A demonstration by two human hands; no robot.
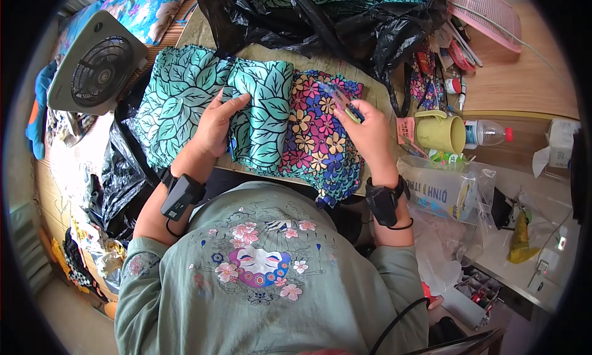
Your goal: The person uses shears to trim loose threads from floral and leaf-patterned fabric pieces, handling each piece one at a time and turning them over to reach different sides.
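Observation:
My left hand [217, 124] grips the left edge of a folded teal leaf-print fabric piece [262, 114], thumb on top and the other fingers mostly hidden. Under and to the left of that hand lies a stack of the same leaf-print fabric [182, 93]. To the right, a stack of floral fabric [311, 127] in pink, purple and yellow sits with its flowered side up, its lower edge ruffled. Above its right side, my right hand [368, 133] is closed around small thread snips [338, 97], blades pointing up and left; they are partly blurred.
Black plastic bags [345, 22] holding more fabric lie along the far edge. A box fan [98, 65] stands at the left. On the right are a yellow mug [439, 133], a plastic bottle [490, 133], a clear bag [447, 188] and a pink basket [487, 13].

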